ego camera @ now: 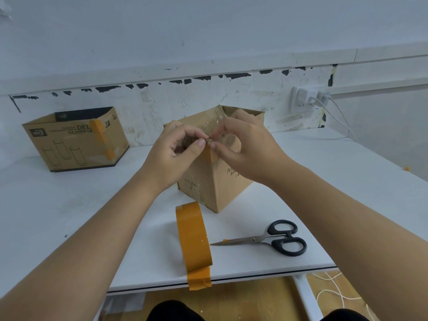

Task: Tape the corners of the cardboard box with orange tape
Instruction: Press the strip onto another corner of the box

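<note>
Nearest you, at six o'clock, the orange tape roll (194,237) is standing on edge with its free end hanging over the edge of the white table (69,205), likely so you can catch it again quickly. Just to its three o'clock, the black-handled scissors (266,238) are lying closed, a scrap of orange stuck on one blade.

Beyond them, at twelve o'clock, the open cardboard box (215,179) is sitting corner-on toward you, which brings its near vertical edge under your fingers. Your left hand (172,154) and right hand (245,147) are reaching in with wrists raised, each curling thumb and forefinger to pinch the orange tape strip (208,155) at the top of that corner, apparently folding it over the rim.

Farther off, at ten o'clock, a printed glassware box (76,140) is already wearing tape on one corner.
</note>
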Available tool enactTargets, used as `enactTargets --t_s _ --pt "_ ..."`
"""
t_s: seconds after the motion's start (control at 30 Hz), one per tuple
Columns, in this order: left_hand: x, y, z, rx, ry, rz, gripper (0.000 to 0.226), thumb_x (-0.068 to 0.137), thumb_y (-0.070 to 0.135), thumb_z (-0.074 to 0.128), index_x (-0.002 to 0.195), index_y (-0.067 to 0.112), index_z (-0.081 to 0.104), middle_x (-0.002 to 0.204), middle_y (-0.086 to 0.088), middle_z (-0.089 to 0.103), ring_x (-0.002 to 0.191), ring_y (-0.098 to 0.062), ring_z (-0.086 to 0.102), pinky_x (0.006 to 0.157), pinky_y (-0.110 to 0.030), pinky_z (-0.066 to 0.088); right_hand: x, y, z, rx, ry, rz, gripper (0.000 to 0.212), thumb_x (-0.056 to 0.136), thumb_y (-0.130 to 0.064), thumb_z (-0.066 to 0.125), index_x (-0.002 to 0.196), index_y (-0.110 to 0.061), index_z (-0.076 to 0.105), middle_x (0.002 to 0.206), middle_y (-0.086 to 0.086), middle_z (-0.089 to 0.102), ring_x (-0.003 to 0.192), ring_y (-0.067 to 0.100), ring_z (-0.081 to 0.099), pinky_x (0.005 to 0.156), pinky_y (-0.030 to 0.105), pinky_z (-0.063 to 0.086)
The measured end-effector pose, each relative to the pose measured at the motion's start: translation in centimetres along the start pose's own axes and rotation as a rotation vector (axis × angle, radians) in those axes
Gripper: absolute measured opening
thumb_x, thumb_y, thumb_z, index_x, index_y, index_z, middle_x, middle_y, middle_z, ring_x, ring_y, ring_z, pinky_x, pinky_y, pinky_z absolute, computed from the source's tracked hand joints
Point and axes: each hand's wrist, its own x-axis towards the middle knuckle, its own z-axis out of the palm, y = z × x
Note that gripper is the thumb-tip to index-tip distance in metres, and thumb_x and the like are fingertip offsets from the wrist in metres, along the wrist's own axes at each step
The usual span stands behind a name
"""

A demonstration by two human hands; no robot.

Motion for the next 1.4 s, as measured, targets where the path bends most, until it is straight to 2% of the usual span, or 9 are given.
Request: enactTargets --t_s 0.13,0.23,0.37,0.57,0.77,1.0,1.2,1.33,1.4 --pt "0.1 0.3 0.3 0.014 0.018 -0.011 0.017 0.090 0.020 0.061 0.093 0.036 0.060 0.092 0.008 0.048 0.092 -0.014 0.052 0.072 -0.020 0.044 0.1 -0.2 0.2 -0.008 0.006 0.010 0.015 0.085 -0.030 0.068 0.096 -0.019 0.068 0.091 -0.007 0.051 0.091 0.014 0.049 0.078 0.023 0.038" --pt "0.0 0.2 0.2 -0.022 0.011 -0.032 0.013 0.088 0.023 0.059 0.092 0.035 0.060 0.093 0.007 0.048 0.091 -0.008 0.051 0.075 -0.015 0.043 0.1 -0.2 -0.1 0.008 -0.013 -0.002 0.012 0.085 -0.026 0.069 0.094 -0.019 0.068 0.092 -0.004 0.053 0.093 0.017 0.051 0.080 0.030 0.043" --pt "0.1 0.1 0.2 0.022 0.008 -0.036 0.023 0.089 0.016 0.063 0.092 0.039 0.058 0.094 0.010 0.048 0.090 0.001 0.050 0.077 -0.011 0.043 0.2 -0.5 0.1 -0.014 -0.004 0.003 0.010 0.084 -0.020 0.068 0.094 -0.017 0.067 0.093 -0.004 0.051 0.094 0.020 0.050 0.081 0.038 0.046" --pt "0.3 0.1 -0.4 -0.034 -0.067 -0.066 0.012 0.082 0.035 0.065 0.092 0.038 0.060 0.096 0.009 0.049 0.091 0.004 0.052 0.078 -0.011 0.045 0.6 -0.8 -0.6 -0.029 -0.060 -0.014 0.011 0.085 -0.020 0.066 0.095 -0.017 0.067 0.092 -0.007 0.048 0.097 0.021 0.052 0.082 0.033 0.044" --pt "0.6 -0.4 -0.3 0.029 -0.042 -0.070 0.024 0.087 0.020 0.065 0.089 0.042 0.055 0.095 0.011 0.045 0.088 0.009 0.050 0.076 -0.015 0.046 0.9 -1.2 0.0 -0.111 -0.026 -0.009 0.011 0.085 -0.022 0.064 0.095 -0.019 0.066 0.097 -0.002 0.056 0.096 0.020 0.052 0.078 0.038 0.047" --pt "0.5 -0.1 -0.3 0.121 -0.047 -0.036 0.029 0.088 0.021 0.064 0.091 0.046 0.050 0.096 0.015 0.042 0.089 0.010 0.047 0.073 -0.004 0.041 0.7 -1.3 0.8 -0.161 0.003 -0.013 0.012 0.084 -0.019 0.063 0.095 -0.017 0.065 0.099 0.001 0.058 0.092 0.021 0.051 0.074 0.037 0.046" --pt "0.2 0.4 -0.1 0.125 -0.055 -0.076 0.015 0.090 0.018 0.061 0.101 0.028 0.056 0.098 0.011 0.045 0.098 -0.009 0.048 0.084 -0.023 0.039 0.5 -1.7 0.2 -0.192 -0.034 -0.012 0.014 0.086 -0.020 0.062 0.099 -0.015 0.064 0.102 0.003 0.057 0.094 0.024 0.051 0.078 0.038 0.045" --pt "-0.5 1.5 -0.9 0.119 -0.083 -0.092 0.020 0.095 0.025 0.054 0.113 0.034 0.054 0.119 0.020 0.047 0.113 0.014 0.040 0.090 -0.012 0.035 0.2 -2.0 -0.4 -0.193 -0.108 0.000 0.022 0.089 -0.023 0.060 0.110 -0.016 0.062 0.110 0.002 0.056 0.101 0.023 0.052 0.084 0.036 0.045" --pt "-1.8 2.2 -1.7 0.053 0.019 -0.198 0.023 0.095 0.034 0.051 0.117 0.044 0.050 0.126 0.028 0.041 0.121 0.015 0.034 0.100 -0.017 0.035 0.0 -1.9 -0.9 -0.212 -0.154 -0.033 0.027 0.089 -0.020 0.058 0.116 -0.016 0.060 0.115 0.002 0.055 0.105 0.023 0.052 0.089 0.033 0.044"
